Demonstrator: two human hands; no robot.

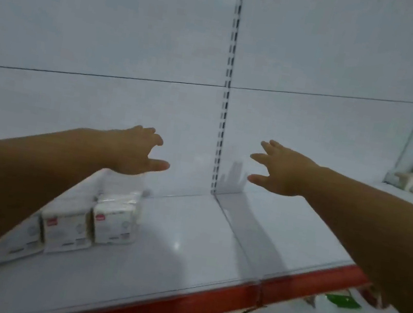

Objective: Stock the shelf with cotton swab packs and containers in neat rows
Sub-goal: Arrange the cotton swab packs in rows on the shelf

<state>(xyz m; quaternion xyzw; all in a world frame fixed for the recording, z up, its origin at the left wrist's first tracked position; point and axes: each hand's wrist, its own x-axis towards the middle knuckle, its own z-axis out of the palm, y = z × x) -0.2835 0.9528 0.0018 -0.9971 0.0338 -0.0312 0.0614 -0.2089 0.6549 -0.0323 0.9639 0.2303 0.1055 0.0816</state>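
Both hands [133, 150] [281, 171] spread, empty, above shelf [185, 247] w/ packs [113, 223]

The left forearm [35, 170] and right forearm [377, 232] are bare throughout; the left grip [133, 150] and right grip [284, 172] are bare too.

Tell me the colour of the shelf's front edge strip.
The strip is red; head view shows it best.
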